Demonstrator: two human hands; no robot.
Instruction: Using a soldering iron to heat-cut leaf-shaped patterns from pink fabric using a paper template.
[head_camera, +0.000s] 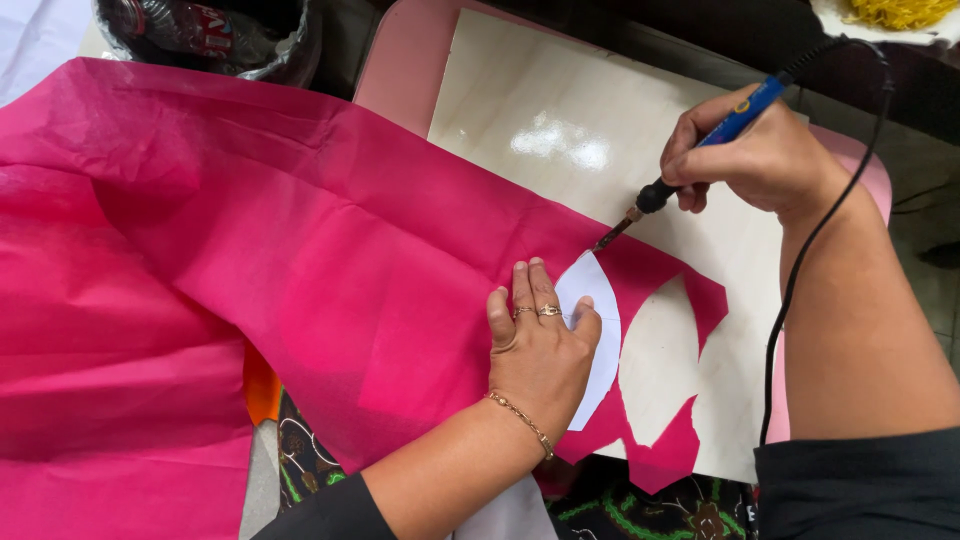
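A large sheet of pink fabric (250, 260) lies over a pale wooden board (560, 120). My left hand (540, 345) presses flat on a white paper template (592, 300) that rests on the fabric; it wears rings and a chain bracelet. My right hand (765, 155) grips a blue corded hot-tip cutting tool (700, 150), its metal tip touching the fabric at the template's upper edge. To the right of the template the fabric shows curved cut-out gaps (660, 360) with the board visible through them.
The tool's black cord (800, 280) runs along my right forearm. A dark plastic bag with a bottle (205, 35) sits at the top left. Yellow stringy material (900, 12) lies at the top right. Patterned cloth (650, 510) shows below the board.
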